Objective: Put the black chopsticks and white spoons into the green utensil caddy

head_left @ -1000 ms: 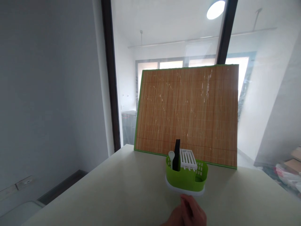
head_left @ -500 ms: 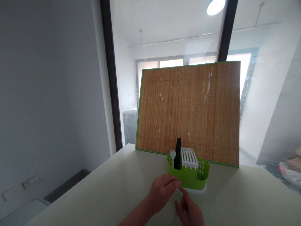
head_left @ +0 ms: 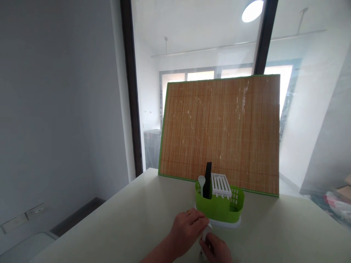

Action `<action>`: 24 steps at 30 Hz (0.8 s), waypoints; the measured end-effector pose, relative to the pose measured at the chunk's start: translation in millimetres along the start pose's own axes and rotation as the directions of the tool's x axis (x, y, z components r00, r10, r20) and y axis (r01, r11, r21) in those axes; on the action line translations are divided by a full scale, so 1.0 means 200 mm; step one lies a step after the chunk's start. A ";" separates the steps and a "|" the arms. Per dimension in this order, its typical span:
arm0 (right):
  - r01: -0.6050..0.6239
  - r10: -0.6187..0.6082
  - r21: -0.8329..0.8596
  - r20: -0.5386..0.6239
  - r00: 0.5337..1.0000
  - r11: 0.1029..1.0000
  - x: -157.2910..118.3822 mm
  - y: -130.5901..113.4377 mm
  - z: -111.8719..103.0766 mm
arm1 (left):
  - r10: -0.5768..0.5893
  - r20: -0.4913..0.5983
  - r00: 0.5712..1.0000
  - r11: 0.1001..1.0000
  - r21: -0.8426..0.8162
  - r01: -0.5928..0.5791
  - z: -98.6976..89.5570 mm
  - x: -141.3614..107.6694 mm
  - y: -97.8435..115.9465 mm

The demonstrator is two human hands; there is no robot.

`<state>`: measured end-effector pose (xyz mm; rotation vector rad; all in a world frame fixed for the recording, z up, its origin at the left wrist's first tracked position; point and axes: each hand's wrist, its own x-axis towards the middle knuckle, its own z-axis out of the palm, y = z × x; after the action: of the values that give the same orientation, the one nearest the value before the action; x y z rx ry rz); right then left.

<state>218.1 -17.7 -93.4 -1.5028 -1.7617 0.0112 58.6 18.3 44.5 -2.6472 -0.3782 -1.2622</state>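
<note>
Near the front of the table, my left hand, with a ring on one finger, is closed, its fingertips at the top of a small white object. Lower down, my right hand pinches the same object between thumb and fingers. Its kind is hard to tell, as the hands hide most of it. Just beyond them stands a green utensil holder on a white base. A white spoon and a black utensil stand upright in its left part, beside a white slotted rack.
A bamboo mat with green edging stands upright behind the holder on the white table. Behind it is a glass partition with dark frames. A grey wall lies to the left.
My right hand's fingers have closed in on the white object, which shows more clearly between my hands. My left hand has shifted slightly down. The holder stays in place.
</note>
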 end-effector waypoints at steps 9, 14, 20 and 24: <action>-0.033 0.021 0.120 0.095 0.995 0.992 0.00 0.00 -0.02 | -0.010 -0.028 1.000 0.986 0.168 0.015 -0.08 0.05 -0.03; -0.115 0.125 0.180 -0.043 0.991 0.977 -0.01 0.02 0.03 | -0.084 -0.205 0.975 0.971 0.201 0.126 -0.26 0.24 -0.16; -0.122 0.128 0.169 -0.022 0.992 0.978 -0.02 0.03 0.04 | -0.098 -0.301 0.949 0.954 0.243 0.176 -0.27 0.43 -0.34; -0.106 0.105 0.116 0.015 0.994 0.988 -0.02 0.03 0.04 | -0.141 -0.192 0.971 0.949 0.255 0.188 -0.09 0.46 -0.43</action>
<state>219.1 -15.6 -104.5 -1.5111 -1.6569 0.1721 74.4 109.3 132.7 -2.2977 -0.7034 -1.3644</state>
